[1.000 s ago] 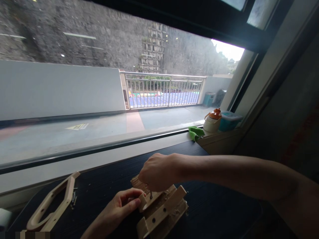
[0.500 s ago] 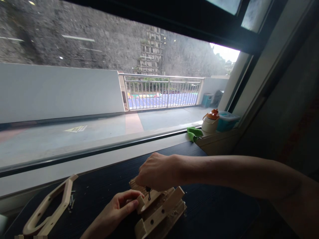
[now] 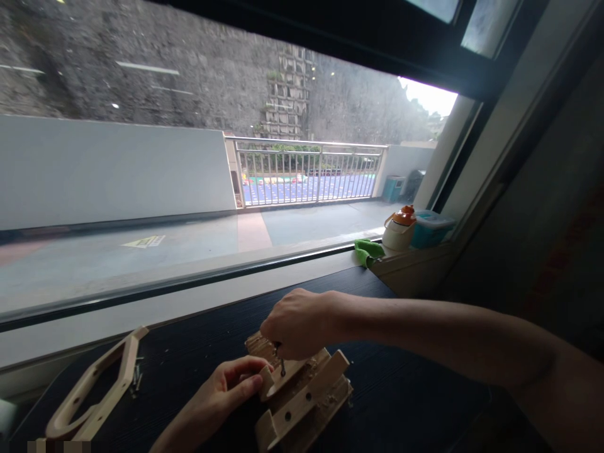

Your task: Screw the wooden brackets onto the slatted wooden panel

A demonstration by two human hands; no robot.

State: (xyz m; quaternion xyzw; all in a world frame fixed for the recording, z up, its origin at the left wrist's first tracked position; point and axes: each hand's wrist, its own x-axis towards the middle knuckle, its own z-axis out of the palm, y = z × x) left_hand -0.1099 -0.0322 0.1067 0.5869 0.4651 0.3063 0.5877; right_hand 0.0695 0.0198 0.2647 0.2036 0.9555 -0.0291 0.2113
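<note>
My right hand (image 3: 297, 324) is closed in a fist around the top of a small tool (image 3: 282, 366). Only its thin dark metal shaft shows, standing upright with its lower end at a hole in a pale wooden piece (image 3: 295, 369); the handle is hidden in my fist. My left hand (image 3: 236, 384) pinches the raised left end of that piece between thumb and fingers. Just nearer to me lies a similar wooden piece (image 3: 302, 409) with two dark holes. Both rest on a rough wooden board (image 3: 330, 412) strewn with shavings.
On the dark table (image 3: 198, 352), a wooden frame (image 3: 94, 390) lies at left beside several screws (image 3: 136, 377). A green cloth (image 3: 368, 251), a white bottle with an orange lid (image 3: 399, 229) and a teal box (image 3: 431, 228) stand along the windowsill at right.
My right fist has turned slightly about the tool, and its wrist and forearm sit a little lower. My left hand keeps its pinch on the wooden piece. The view has shifted slightly.
</note>
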